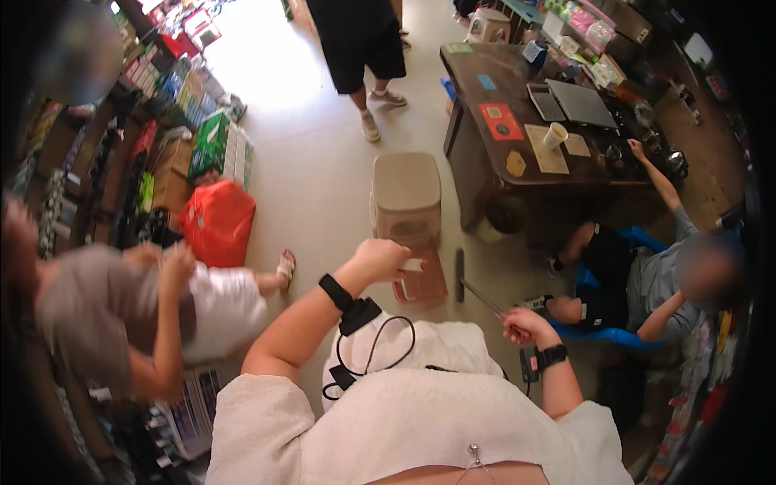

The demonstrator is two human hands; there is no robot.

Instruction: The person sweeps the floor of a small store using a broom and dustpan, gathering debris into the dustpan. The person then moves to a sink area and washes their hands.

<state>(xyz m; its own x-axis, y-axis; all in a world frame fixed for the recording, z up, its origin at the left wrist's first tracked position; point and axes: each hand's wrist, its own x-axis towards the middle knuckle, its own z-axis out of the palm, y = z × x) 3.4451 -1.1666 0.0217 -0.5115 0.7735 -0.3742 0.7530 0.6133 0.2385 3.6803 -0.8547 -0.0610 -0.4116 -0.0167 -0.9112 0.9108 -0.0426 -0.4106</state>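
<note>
My left hand [383, 262] is closed around a small pale piece, perhaps the end of a handle. Just beyond it, low down, lies a reddish plastic object [431, 276] with a frame-like edge, perhaps a dustpan; whether the pale piece belongs to it I cannot tell. My right hand [526, 325] grips the thin shaft of a broom [482, 296]. Its narrow dark head [459, 274] points away from me, right of the reddish object. Both my wrists carry black straps with small devices, and a black cable loops over my light clothing.
A beige plastic stool [406, 182] stands ahead, left of a dark wooden desk [473, 151] with a bin [502, 221] below. One person sits right on a blue chair [615, 335]; another is close at left, a third stands ahead. A red bag [218, 221] lies by the left shelves.
</note>
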